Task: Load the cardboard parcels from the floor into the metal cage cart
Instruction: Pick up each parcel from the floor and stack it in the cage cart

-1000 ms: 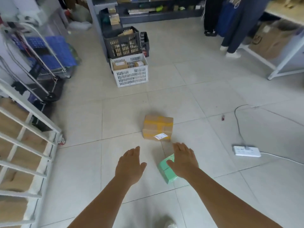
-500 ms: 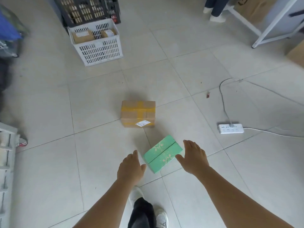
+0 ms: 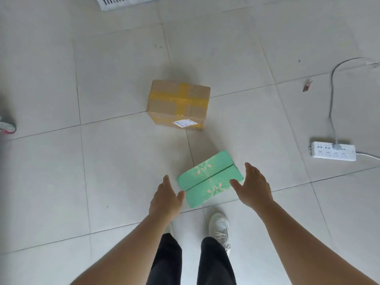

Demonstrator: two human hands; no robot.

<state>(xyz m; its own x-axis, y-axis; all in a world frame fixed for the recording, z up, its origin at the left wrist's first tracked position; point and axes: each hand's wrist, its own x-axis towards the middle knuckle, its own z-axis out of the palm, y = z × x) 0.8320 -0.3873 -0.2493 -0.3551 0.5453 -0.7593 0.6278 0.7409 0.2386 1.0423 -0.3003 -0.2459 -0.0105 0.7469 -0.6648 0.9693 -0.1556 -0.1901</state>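
Between left hand (image 3: 164, 199) and right hand (image 3: 254, 187): green parcel (image 3: 208, 178), ungrasped.

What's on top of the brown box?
Yellow tape crosses the top of the brown box, and a white label is stuck at its near edge. Nothing else sits on it. What's inside cannot be seen, because the box is taped shut.

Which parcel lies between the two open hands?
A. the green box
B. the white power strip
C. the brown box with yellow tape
A: the left hand and right hand flank the green box; the brown box lies farther away.
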